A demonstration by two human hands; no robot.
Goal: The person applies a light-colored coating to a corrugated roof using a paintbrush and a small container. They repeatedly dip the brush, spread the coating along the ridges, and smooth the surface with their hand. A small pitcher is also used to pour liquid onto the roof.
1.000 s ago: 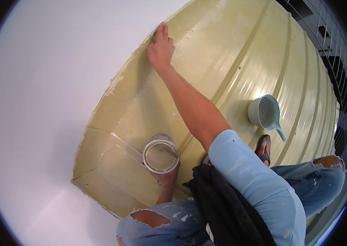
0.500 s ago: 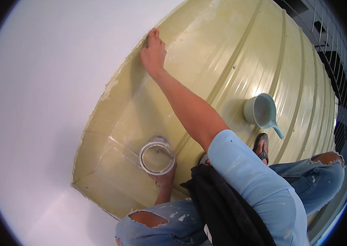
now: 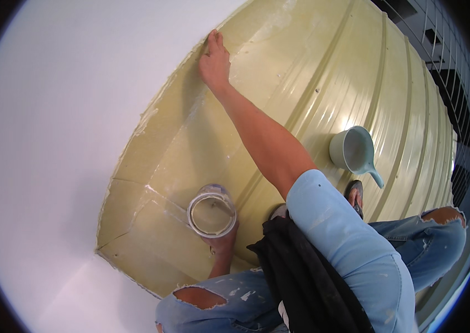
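The left hand [image 3: 223,243] is gripping the open can [image 3: 211,216]; beyond it, the right hand [image 3: 215,62] is resting at the edge of the yellow sheet [image 3: 296,61], fingers together, whether holding anything I cannot tell.

Right arm [image 3: 268,147] extended forward and to the left, crossing in front of the body; elbow slightly bent, forearm bare. Right hand [image 3: 215,62] seen from its back, wrist close to straight with the forearm. Index and middle fingers [image 3: 215,38] together, pointing away from the body; thumb side and palm hidden, so any grasp there unconfirmed. Left hand [image 3: 225,242] low and close to the body, fingers curled in a grip, mostly hidden. Left forearm [image 3: 222,266] short in view, rising from behind the left knee [image 3: 201,297].
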